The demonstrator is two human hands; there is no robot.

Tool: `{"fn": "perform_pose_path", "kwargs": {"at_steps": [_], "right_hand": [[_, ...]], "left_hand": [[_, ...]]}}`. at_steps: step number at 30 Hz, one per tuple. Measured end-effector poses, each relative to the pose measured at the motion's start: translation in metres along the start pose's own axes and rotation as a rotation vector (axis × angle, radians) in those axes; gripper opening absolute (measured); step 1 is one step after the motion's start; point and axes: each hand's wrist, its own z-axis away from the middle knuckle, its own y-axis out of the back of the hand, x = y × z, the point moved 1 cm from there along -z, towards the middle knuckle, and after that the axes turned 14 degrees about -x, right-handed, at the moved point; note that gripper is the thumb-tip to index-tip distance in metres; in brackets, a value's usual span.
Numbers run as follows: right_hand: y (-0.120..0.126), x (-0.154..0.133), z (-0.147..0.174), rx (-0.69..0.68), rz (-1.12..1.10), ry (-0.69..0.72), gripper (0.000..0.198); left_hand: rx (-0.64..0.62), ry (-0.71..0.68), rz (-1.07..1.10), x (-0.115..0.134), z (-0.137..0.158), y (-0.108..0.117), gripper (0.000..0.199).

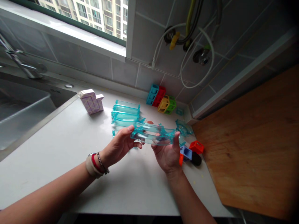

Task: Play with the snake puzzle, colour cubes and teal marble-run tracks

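Between my two hands, above the white counter, is a clear teal plastic track piece [153,134], long and slightly bowed. My left hand [125,140] grips its left end, thumb on top and fingers curled beneath. At the other end, my right hand [167,151] holds it with the thumb upright against the edge and the fingers under it. More teal track pieces [126,112] lie side by side on the counter just behind my left hand. Beyond my right hand sit curved clear teal parts [184,128], partly hidden by the held piece.
Blue, red, yellow and green plastic blocks [158,95] stand against the tiled wall. A patterned purple-white box [91,102] is at the back left, near the sink [58,98]. At right are an orange block [196,147], a periwinkle block [186,153], a black oval object [196,159] and a wooden board [252,140].
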Motion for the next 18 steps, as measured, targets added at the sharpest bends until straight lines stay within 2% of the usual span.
{"fn": "perform_pose_path", "kwargs": {"at_steps": [7, 13, 18], "right_hand": [[0.0004, 0.0046, 0.0028, -0.011, 0.094, -0.018, 0.049], [-0.0003, 0.0097, 0.0040, -0.124, 0.125, -0.062, 0.043], [-0.0013, 0.0100, 0.0048, -0.049, 0.130, -0.037, 0.042]], "left_hand": [[0.093, -0.083, 0.078, 0.0035, -0.0008, -0.0011, 0.048], [0.129, -0.092, 0.151, 0.0081, -0.0020, -0.0012, 0.041], [0.134, -0.033, 0.150, 0.0083, -0.0026, -0.0034, 0.042]]}}
